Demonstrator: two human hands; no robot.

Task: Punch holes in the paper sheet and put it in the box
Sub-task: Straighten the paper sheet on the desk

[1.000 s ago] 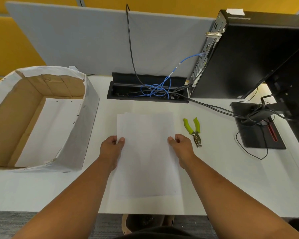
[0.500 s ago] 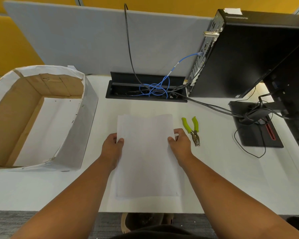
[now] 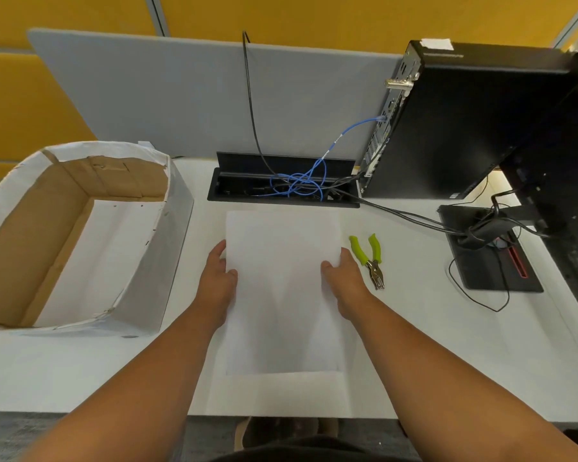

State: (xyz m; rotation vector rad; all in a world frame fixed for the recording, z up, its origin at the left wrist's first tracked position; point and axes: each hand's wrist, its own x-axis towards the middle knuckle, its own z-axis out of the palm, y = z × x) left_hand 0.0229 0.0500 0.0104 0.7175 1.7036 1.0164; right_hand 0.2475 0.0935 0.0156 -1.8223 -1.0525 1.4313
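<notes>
A white paper sheet [image 3: 282, 288] lies in front of me on the white desk [image 3: 447, 345], on top of more white paper that shows below its near edge. My left hand [image 3: 219, 281] holds its left edge and my right hand [image 3: 342, 281] its right edge. Each thumb lies on top, and the fingers run along or under the edge. A hole punch with green handles [image 3: 369, 258] lies just right of my right hand. The open cardboard box [image 3: 177, 211], lined with white paper, stands at the left.
A black cable tray with blue and black cables [image 3: 287, 183] sits just beyond the paper. A black computer case [image 3: 464, 121] and a monitor stand base [image 3: 488, 255] with trailing cables take up the right. A grey partition [image 3: 181, 95] closes the back.
The offset second sheet that showed at the far edge no longer shows; the far edge now looks single. My right hand has shifted closer to the hole punch. Both hands stay on the paper's edges.
</notes>
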